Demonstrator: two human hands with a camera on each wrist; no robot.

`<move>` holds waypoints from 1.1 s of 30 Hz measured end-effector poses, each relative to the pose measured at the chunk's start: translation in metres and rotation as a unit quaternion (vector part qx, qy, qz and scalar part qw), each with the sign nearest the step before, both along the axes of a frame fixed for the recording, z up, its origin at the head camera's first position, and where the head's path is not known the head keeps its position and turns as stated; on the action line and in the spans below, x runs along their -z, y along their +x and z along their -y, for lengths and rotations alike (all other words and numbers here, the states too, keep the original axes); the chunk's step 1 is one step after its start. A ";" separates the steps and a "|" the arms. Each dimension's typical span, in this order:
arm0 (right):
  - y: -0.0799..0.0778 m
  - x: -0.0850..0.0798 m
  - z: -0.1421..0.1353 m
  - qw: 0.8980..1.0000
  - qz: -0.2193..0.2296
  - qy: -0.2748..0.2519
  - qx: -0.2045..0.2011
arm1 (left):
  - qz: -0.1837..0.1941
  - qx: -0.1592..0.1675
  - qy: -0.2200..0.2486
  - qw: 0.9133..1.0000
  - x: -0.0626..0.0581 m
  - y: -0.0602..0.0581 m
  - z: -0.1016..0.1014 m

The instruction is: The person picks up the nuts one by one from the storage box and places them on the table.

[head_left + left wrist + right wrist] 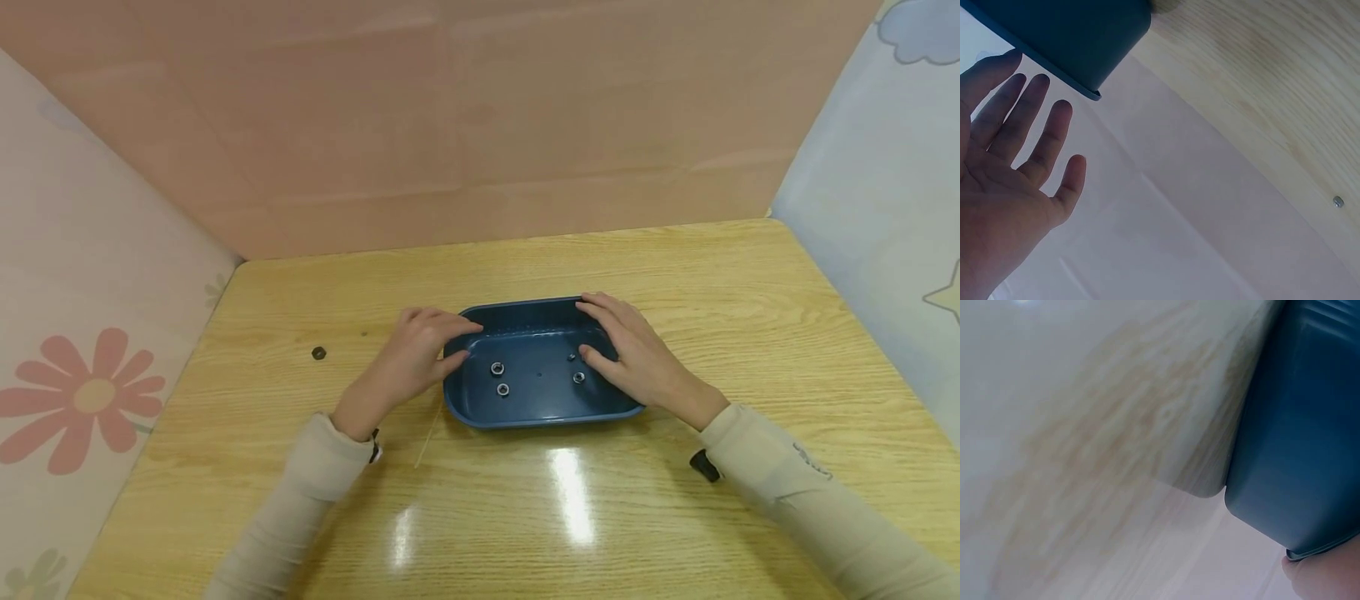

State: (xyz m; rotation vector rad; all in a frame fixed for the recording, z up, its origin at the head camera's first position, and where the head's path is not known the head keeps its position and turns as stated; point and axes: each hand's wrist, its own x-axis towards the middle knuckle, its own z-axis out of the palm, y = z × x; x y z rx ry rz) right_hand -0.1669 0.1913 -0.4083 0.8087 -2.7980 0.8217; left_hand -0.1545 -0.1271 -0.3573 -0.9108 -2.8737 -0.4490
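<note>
The left hand (416, 354) and right hand (633, 354) each have a wide, relaxed grip at opposite ends of the blue tray (538, 402) on the surface (757, 333); level, even pressure would spare its loose nuts (498, 373) sliding. The hands partly hide the end walls; beyond, a speck (364, 334) is too small to identify.

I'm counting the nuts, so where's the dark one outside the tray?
In the head view, the dark nut lies on the table, left of the left hand and blue tray, near a tiny grey piece.
</note>
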 end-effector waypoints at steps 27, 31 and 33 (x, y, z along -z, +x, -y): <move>0.001 -0.003 0.000 1.000 0.013 0.004 0.001 | 0.013 0.026 -0.018 0.999 0.019 -0.007 -0.020; 0.001 -0.002 0.000 1.000 0.012 0.003 0.000 | 0.015 0.028 -0.023 0.999 0.021 -0.008 -0.023; 0.001 -0.002 0.000 1.000 0.011 0.004 0.000 | 0.018 0.028 -0.026 0.999 0.022 -0.008 -0.024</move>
